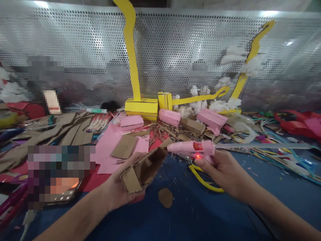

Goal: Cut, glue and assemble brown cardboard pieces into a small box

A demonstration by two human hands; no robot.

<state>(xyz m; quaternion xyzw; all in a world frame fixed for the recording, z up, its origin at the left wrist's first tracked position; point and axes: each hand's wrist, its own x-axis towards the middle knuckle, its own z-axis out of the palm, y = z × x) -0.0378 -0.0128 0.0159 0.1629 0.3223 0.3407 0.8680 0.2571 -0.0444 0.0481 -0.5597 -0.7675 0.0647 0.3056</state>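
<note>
My left hand (117, 185) is wrapped round an open cardboard box (132, 180), long and narrow, tilted with its hollow side toward me. In my right hand (223, 170) is a pink glue gun (190, 147) with a red light glowing on it. Its nozzle points left and meets the far end of the box; whether glue is coming out I cannot tell. A long clear glue stick (260, 146) sticks out of the gun's back. Below the box, a small many-sided cardboard piece (165, 197) lies on the blue table (200, 217).
Yellow card shapes (141, 107) stand at the back before a perforated metal panel (163, 43). Pink boxes (212, 118) and twig-like scraps lie in front of them. Pink paper (105, 154) and cardboard strips (77, 130) cover the left. A yellow strip (208, 184) curls under the gun.
</note>
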